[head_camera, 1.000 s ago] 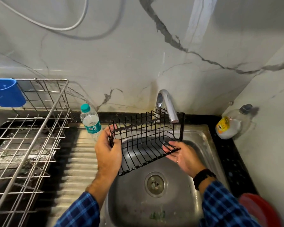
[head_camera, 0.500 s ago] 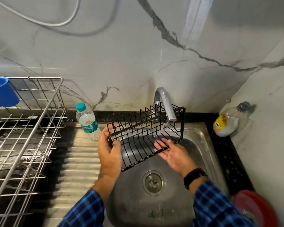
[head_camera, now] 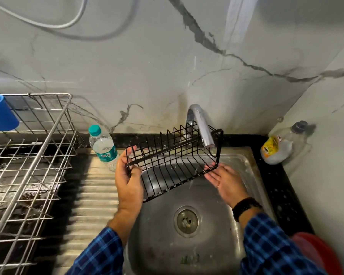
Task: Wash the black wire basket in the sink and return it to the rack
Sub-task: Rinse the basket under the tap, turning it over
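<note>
The black wire basket hangs tilted over the steel sink, under the chrome tap. Water runs from the tap through the basket's right end. My left hand grips the basket's left end, thumb over the rim and fingers behind the wires. My right hand lies flat with straight fingers, its fingertips touching the basket's lower right corner. The steel dish rack stands on the left of the counter.
A water bottle with a teal cap stands on the ribbed drainboard beside my left hand. A blue cup hangs on the rack. A soap bottle sits in the right corner. A red object lies at lower right.
The basket has swung so its right end is under the tap's stream. My right hand slid right along the basket's lower edge to its corner. My left hand keeps its hold.
</note>
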